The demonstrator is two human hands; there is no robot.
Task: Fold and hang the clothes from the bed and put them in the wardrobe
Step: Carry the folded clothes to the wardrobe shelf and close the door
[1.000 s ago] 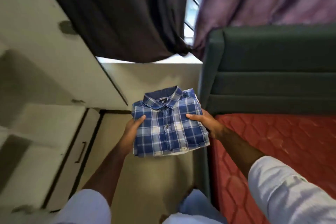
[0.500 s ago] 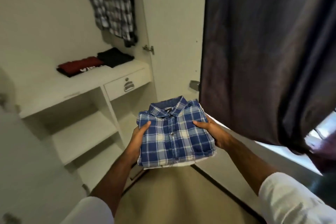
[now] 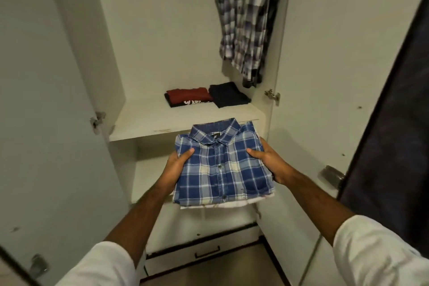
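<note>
The white wardrobe stands open, both doors swung wide, a dark curtain off to the right. On its upper shelf lie a folded red garment and a folded dark garment side by side, and a checked shirt hangs above them. A drawer sits at the bottom. Half a second ago the wardrobe lay off to the left; now the person faces it squarely, and the bed has gone from sight. The folded blue plaid shirt is held level in front of the shelf, the left hand and right hand gripping its sides, thumbs on top, fingers clamped underneath out of view.
</note>
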